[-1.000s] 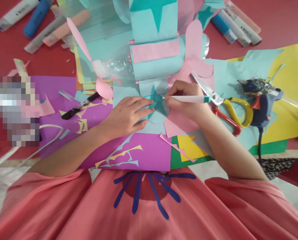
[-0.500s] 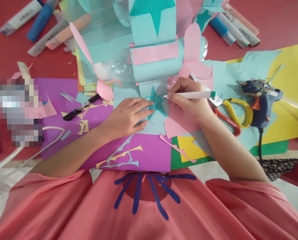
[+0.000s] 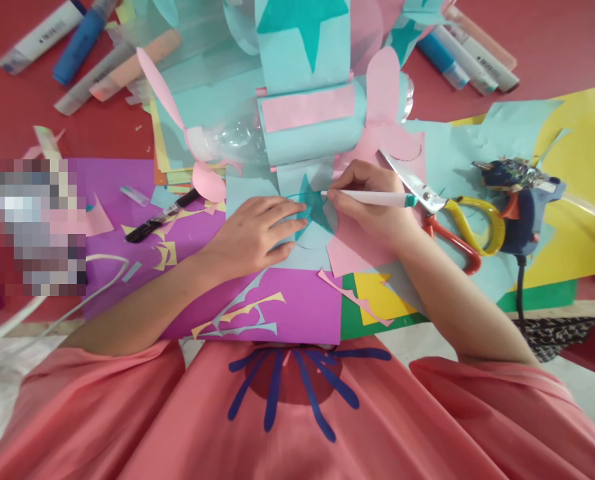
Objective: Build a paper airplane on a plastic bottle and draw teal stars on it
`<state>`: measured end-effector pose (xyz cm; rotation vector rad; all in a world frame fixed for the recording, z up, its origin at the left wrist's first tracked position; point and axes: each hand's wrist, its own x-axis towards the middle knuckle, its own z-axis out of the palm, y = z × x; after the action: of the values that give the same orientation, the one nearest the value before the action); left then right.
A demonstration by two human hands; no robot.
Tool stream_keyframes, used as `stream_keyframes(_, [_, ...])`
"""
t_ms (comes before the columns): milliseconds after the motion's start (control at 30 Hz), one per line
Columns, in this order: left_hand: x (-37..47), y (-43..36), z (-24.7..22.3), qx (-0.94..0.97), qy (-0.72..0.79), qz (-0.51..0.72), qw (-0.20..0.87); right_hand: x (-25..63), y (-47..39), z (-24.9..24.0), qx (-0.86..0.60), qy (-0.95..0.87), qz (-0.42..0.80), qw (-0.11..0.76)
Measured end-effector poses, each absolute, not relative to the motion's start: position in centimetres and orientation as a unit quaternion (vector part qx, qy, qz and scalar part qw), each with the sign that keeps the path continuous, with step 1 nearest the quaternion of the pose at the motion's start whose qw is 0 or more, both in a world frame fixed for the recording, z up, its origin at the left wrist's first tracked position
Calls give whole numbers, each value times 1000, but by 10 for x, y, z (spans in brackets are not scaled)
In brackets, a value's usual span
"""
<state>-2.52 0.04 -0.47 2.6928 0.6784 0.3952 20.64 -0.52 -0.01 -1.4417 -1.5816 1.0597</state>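
In the head view, my right hand (image 3: 370, 197) grips a white marker (image 3: 377, 198) with a teal end, its tip at the right side of a teal star (image 3: 313, 207). The star is coloured on a light blue paper wing (image 3: 304, 179) of a toy plane. My left hand (image 3: 262, 233) lies flat with fingers spread, its fingertips on the star's left side. The plane's body is a clear plastic bottle (image 3: 234, 137) wrapped in light blue paper, with a pink strip (image 3: 310, 108) on top and a pink propeller (image 3: 164, 90) at the cap.
Scissors (image 3: 440, 207) with red and yellow handles lie right of my right hand, beside a blue glue gun (image 3: 527, 217). A black marker (image 3: 160, 217) and paper scraps (image 3: 247, 313) lie on the purple sheet (image 3: 307, 300). More markers (image 3: 82, 40) lie farther back.
My right hand has shifted slightly left and down, and the marker's teal end has dropped a little, uncovering more of the scissor blades. My left hand stays in place.
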Motion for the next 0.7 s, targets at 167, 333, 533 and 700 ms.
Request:
stream_keyframes(167, [-25,0,-6,944,244,133,181,206,-7,0,-565,-618,404,368])
stream_keyframes(333, [-25,0,-6,942,245,133,188,204,-7,1,-562,-615,408,372])
stream_keyframes(533, [-25,-1,-4,945,236,142,174,204,-4,6,-563,-600,441,359])
stream_keyframes(700, [-25,0,-5,945,243,136,173,203,-4,12,-579,-603,436,332])
